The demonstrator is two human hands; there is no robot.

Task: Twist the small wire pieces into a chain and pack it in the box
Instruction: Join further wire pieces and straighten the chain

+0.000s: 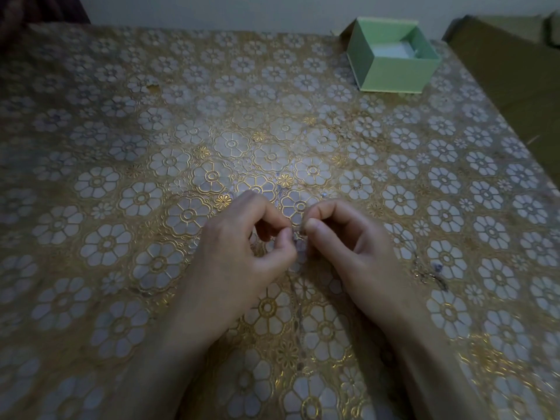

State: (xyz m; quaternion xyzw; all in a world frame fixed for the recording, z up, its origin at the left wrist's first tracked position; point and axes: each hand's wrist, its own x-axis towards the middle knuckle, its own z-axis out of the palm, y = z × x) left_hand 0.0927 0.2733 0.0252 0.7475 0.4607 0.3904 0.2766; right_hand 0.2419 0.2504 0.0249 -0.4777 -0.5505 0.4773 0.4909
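My left hand (242,250) and my right hand (342,237) meet fingertip to fingertip over the middle of the table. Each pinches one end of a small wire piece (297,234) between thumb and forefinger. A thin wire chain (298,301) hangs down from the pinch and trails toward me on the cloth; it is faint and hard to follow. An open pale green box (394,71) with a white lining stands at the far right of the table. A few loose wire pieces (430,275) lie on the cloth right of my right wrist.
The table carries a gold and white flower-patterned cloth (151,177). A brown cardboard box (509,62) stands off the table's far right corner. A dark object (36,10) sits beyond the far left edge.
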